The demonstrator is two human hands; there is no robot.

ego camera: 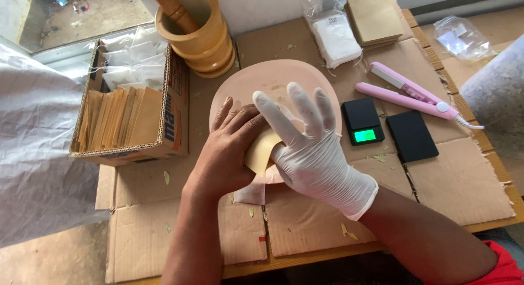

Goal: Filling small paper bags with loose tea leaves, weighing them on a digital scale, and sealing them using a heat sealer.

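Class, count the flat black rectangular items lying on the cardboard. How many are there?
2. The black scale with a lit green display lies right of the gloved right hand; the plain black slab lies beside it, further right. None seem hidden.
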